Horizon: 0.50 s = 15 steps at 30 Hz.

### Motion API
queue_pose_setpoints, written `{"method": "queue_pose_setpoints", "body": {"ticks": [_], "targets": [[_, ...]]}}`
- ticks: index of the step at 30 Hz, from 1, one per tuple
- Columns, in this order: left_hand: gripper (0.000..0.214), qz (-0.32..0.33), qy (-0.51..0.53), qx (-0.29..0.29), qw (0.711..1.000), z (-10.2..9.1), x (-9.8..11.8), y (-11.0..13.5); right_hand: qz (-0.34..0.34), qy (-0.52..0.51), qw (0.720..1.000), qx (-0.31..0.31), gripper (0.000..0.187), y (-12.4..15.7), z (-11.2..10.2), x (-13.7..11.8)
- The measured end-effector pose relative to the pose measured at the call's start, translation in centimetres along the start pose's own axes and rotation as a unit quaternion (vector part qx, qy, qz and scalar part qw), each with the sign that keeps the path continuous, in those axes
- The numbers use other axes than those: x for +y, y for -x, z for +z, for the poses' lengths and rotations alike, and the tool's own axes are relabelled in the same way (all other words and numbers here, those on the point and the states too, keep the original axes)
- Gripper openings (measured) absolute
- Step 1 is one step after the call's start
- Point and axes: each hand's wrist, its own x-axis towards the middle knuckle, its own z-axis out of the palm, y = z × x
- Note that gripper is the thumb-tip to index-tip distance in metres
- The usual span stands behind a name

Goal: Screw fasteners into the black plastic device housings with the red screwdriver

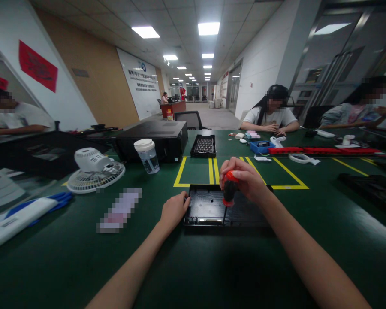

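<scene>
Right hand closed around red-and-black screwdriver, shaft pointing down into shallow black tray, tray on green tabletop, left hand touching tray's left rim, grip unclear, yellow tape beyond.

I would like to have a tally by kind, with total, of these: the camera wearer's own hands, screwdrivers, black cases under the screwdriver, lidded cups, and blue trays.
Wearer's hands: 2 (left hand, right hand)
Screwdriver: 1
Black case under it: 1
Lidded cup: 1
Blue tray: 1
Total: 6
</scene>
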Motion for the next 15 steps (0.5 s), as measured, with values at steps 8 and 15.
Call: {"method": "queue_pose_setpoints", "body": {"ticks": [8,15], "targets": [[0.028,0.001,0.007,-0.002,1.0,0.0,0.1,0.0,-0.021,0.116,0.993,0.019,0.01,0.2,-0.5,-0.7],[0.028,0.0,-0.001,-0.003,1.0,-0.1,0.1,0.0,-0.032,0.193,0.981,0.009,0.013,0.2,-0.1,-1.5]]}}
